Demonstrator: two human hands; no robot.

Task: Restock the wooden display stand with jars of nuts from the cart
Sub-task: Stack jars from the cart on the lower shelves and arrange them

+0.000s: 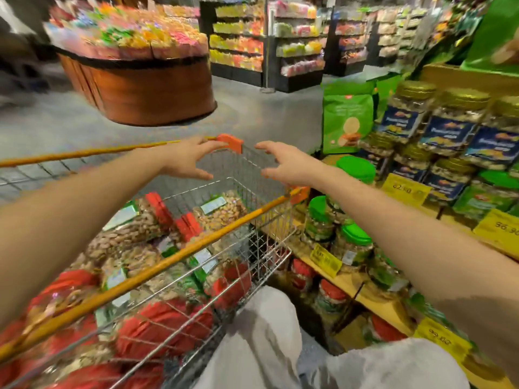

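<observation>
- The person's knee (261, 318), in pale grey cloth, was nearest the camera, close against the wire side of the cart (196, 245).
- Both bare forearms stretched forward over the basket. The left hand (191, 161) and right hand (283, 164) held nothing, fingers spread and loose, palms turned towards each other above the cart's far end.
- The jars of nuts (222, 209) lay on their sides in the basket just below the hands. More of them, the red-lidded jars (160, 329), were heaped towards the near end.
- The wooden display stand (387, 307) stood just to the right of the cart. Its shelves held green-lidded jars (355, 168), gold-lidded jars (460, 116) and yellow price tags (405, 189).
- The step looked like a two-handed reach for a jar at the far end.
- To do it well, each palm should probably close on the jar's body rather than its lid.
- The jar should be lifted straight up until clear of the wire rim, then swung right.
- On the stand it would best go upright, label outward, beside jars with a matching lid.
- Motion blur hid the labels, so which shelf matched could not be told.
</observation>
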